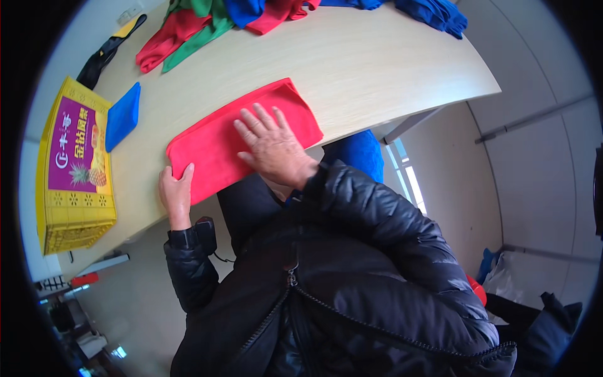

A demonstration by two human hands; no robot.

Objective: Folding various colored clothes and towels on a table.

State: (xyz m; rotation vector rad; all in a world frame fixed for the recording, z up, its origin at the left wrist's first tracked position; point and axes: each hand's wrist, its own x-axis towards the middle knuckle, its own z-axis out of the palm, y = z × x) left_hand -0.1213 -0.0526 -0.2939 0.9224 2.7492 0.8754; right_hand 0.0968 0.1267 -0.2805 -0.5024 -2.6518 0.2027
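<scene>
Table [377,69] (pale wood), grey floor [540,144] beyond.

Right hand [271,146] flat on red cloth [220,141]; left hand [176,191] at its corner.

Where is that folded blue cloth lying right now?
In the head view, the folded blue cloth lies on the table's left side, between the yellow crate and the red cloth.

Under my right hand [271,143] the red cloth [242,135] looks soft and matt; the table [389,69] is smooth pale wood.
</scene>
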